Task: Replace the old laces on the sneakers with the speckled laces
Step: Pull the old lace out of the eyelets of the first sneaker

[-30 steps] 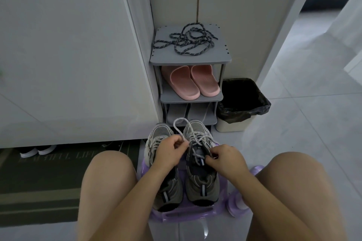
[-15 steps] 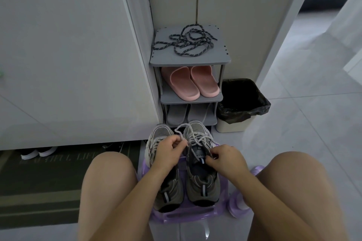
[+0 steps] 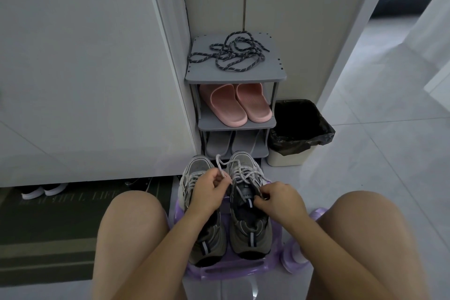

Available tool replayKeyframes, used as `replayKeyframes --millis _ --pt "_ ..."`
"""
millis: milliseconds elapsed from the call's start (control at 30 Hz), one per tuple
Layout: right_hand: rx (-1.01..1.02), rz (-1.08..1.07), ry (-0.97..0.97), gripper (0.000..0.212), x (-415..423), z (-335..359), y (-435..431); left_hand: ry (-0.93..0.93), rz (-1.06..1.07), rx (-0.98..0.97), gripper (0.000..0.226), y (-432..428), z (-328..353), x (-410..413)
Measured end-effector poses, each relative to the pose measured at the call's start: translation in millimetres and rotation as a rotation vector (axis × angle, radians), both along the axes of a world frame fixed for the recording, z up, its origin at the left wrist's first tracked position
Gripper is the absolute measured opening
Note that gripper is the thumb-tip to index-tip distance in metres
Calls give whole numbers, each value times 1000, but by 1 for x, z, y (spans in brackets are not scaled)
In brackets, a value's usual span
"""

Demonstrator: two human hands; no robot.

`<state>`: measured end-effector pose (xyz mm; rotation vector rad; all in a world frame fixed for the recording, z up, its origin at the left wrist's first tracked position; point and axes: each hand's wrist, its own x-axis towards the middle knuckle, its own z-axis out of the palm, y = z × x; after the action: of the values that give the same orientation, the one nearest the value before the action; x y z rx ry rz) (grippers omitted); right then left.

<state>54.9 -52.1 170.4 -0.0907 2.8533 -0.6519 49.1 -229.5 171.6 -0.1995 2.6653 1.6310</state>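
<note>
Two grey sneakers stand side by side on a purple stool (image 3: pixel 226 270) between my knees. The left sneaker (image 3: pixel 204 238) lies partly under my left hand (image 3: pixel 207 192), which pinches a loose end of the old light grey lace (image 3: pixel 239 173) of the right sneaker (image 3: pixel 250 226). My right hand (image 3: pixel 280 200) pinches the same lace near the tongue of the right sneaker. The dark speckled laces (image 3: pixel 233 55) lie tangled on top of the grey shoe rack (image 3: pixel 275 73) straight ahead.
Pink slippers (image 3: pixel 235 105) and grey slippers (image 3: pixel 232 142) fill the rack's lower shelves. A bin with a black liner (image 3: pixel 300 129) stands right of the rack. A dark mat (image 3: pixel 48 221) lies on the left, and a white wall panel rises behind it.
The lace loop above the right sneaker has shrunk and shifted as my left hand worked the lace. Both hands stay at the right sneaker's lacing.
</note>
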Motion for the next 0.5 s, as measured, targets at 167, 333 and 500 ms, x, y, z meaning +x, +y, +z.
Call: replayKeyframes --millis 167,333,500 --pt "-22 -27 -18 38 1 2 1 34 351 488 14 -2 17 5" --pt "-33 -36 -40 36 0 4 2 166 384 531 18 -13 37 5" --pt "-40 -29 -50 37 0 5 2 27 284 398 18 -26 37 5"
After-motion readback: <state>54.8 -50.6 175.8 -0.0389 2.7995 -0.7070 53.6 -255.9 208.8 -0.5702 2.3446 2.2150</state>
